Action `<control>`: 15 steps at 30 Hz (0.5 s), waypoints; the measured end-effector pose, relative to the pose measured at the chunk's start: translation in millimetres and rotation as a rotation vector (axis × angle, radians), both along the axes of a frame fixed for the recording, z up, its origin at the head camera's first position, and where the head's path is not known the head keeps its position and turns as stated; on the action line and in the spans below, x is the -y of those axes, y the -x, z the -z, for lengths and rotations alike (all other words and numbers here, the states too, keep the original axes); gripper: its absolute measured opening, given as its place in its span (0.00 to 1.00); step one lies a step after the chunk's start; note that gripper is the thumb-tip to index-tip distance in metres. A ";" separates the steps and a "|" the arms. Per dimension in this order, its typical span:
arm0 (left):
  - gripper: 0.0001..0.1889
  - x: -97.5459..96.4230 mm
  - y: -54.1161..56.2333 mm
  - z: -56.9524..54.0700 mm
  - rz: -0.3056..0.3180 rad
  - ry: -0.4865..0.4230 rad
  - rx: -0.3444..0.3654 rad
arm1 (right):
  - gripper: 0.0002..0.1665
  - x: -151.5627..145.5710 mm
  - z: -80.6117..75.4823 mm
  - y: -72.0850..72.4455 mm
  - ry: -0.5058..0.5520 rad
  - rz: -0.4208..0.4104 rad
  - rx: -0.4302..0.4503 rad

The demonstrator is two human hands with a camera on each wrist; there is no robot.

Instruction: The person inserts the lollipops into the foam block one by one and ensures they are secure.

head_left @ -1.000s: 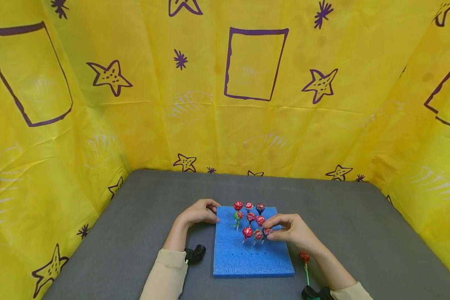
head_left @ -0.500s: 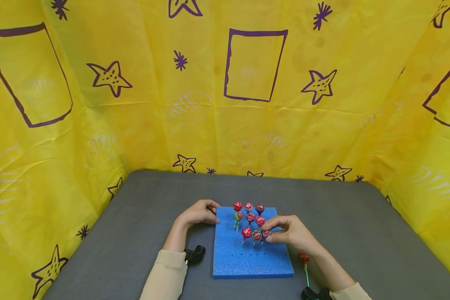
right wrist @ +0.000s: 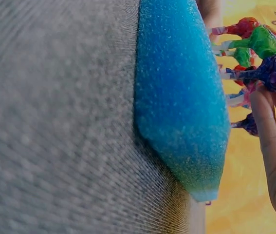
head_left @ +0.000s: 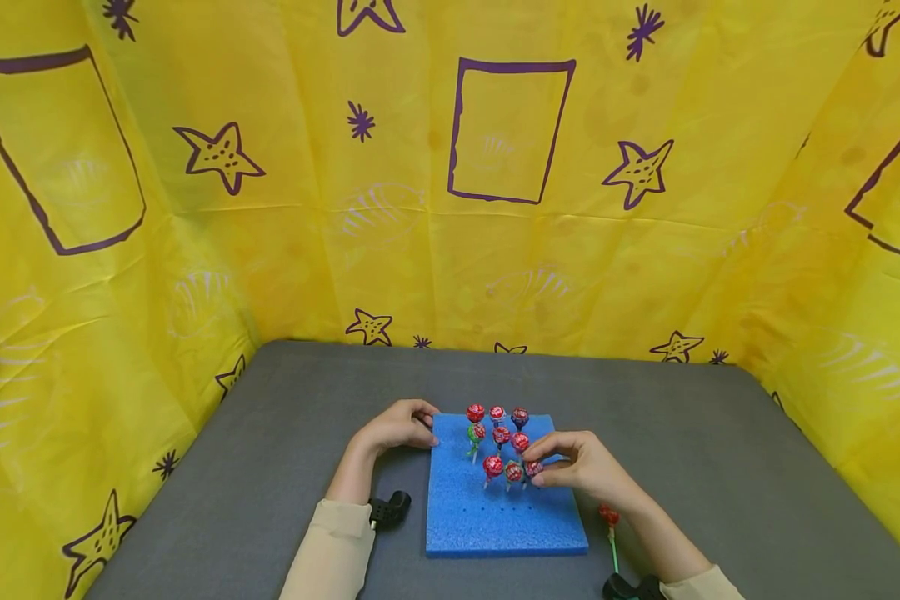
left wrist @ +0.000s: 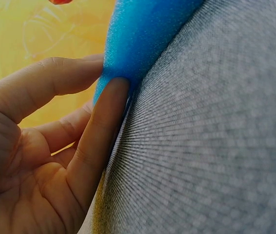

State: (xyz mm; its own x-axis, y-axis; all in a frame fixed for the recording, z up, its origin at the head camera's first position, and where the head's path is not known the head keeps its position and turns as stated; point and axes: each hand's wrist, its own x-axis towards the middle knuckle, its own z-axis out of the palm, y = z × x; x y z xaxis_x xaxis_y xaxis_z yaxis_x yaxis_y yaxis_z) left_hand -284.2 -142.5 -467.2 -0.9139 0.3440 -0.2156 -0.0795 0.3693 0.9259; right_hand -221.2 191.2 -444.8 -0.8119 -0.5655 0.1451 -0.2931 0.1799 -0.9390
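Wrapped lollipops stand in three rows in a blue foam board (head_left: 506, 533) lying on the table. My right hand (head_left: 588, 467) is at the right end of the nearest row. There its thumb and fingers pinch the head of a dark purple lollipop (right wrist: 274, 78); its stick is upright in the board. Beside it stand a green-and-red lollipop (head_left: 513, 472) and a red lollipop (head_left: 492, 467). My left hand (head_left: 396, 427) grips the board's far left corner, with thumb and fingertips against the foam (left wrist: 133, 44) in the left wrist view.
A red lollipop (head_left: 609, 514) with a green stick lies on the grey table (head_left: 682, 467), right of the board and beside my right forearm. Small holes (head_left: 495, 509) line the board's near part. Yellow patterned cloth (head_left: 450, 275) encloses the back and sides.
Over the last second my right hand and the pinched purple lollipop shift very slightly down and left in the head view. Both hands otherwise keep their places.
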 end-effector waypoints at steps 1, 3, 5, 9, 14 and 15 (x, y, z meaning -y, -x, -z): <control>0.27 0.2 -0.1 -0.3 0.003 -0.001 0.000 | 0.17 -0.2 -0.3 0.0 0.001 0.000 0.002; 0.27 0.3 -0.1 -0.3 0.002 0.001 0.001 | 0.17 -0.8 -0.8 0.1 -0.006 0.004 0.002; 0.27 0.6 -0.4 -0.2 0.002 0.006 -0.005 | 0.17 -1.6 -1.6 0.1 -0.016 0.008 0.000; 0.26 0.0 -0.2 0.2 -0.012 0.009 -0.002 | 0.18 -3.9 -3.0 -0.1 -0.027 0.011 -0.009; 0.26 -1.1 0.5 1.2 -0.019 0.003 0.005 | 0.23 -9.4 -5.6 -1.0 -0.024 0.019 0.023; 0.26 -1.2 0.5 1.2 -0.019 0.002 0.004 | 0.23 -10.8 -6.3 -1.2 -0.026 0.022 0.031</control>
State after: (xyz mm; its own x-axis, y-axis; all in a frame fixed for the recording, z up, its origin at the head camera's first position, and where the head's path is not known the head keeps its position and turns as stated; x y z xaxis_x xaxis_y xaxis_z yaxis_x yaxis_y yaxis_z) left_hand -284.8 -141.3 -468.4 -0.9195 0.3260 -0.2198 -0.0899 0.3699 0.9247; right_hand -220.0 201.9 -438.6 -0.8282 -0.5506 0.1050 -0.2595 0.2105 -0.9425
